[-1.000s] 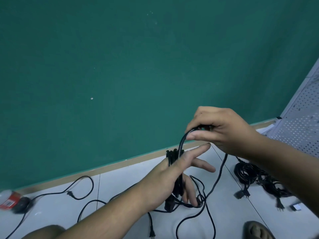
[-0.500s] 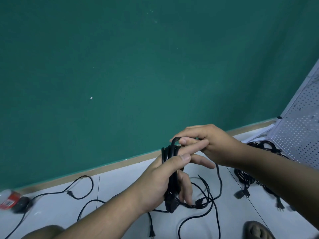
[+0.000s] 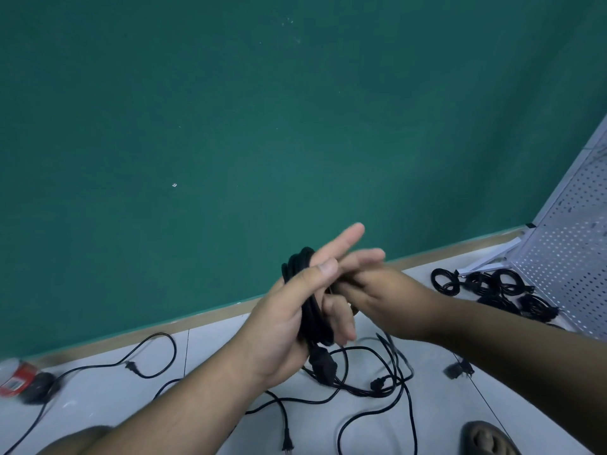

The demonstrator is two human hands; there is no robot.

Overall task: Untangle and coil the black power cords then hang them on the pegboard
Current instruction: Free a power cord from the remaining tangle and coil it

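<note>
My left hand (image 3: 289, 323) holds a coil of black power cord (image 3: 311, 318) upright in front of the green wall. Its thumb presses across the loops and its index and middle fingers point up and right. The coil's plug (image 3: 323, 366) hangs below the palm. My right hand (image 3: 381, 297) is tucked behind the left fingers, its fingers curled round a strand of the same cord. The cord's loose tail (image 3: 364, 390) trails in loops on the white floor below. The white pegboard (image 3: 565, 264) leans at the far right.
Several coiled black cords (image 3: 492, 287) lie on the floor by the pegboard's foot. Another loose cord (image 3: 147, 359) runs across the floor at left, toward a red bottle (image 3: 14, 377). A dark shoe (image 3: 486, 438) is at bottom right.
My right hand has come down from above the left hand, carrying the strand over the coil's top and in behind the left fingers. The left fingers have straightened upward.
</note>
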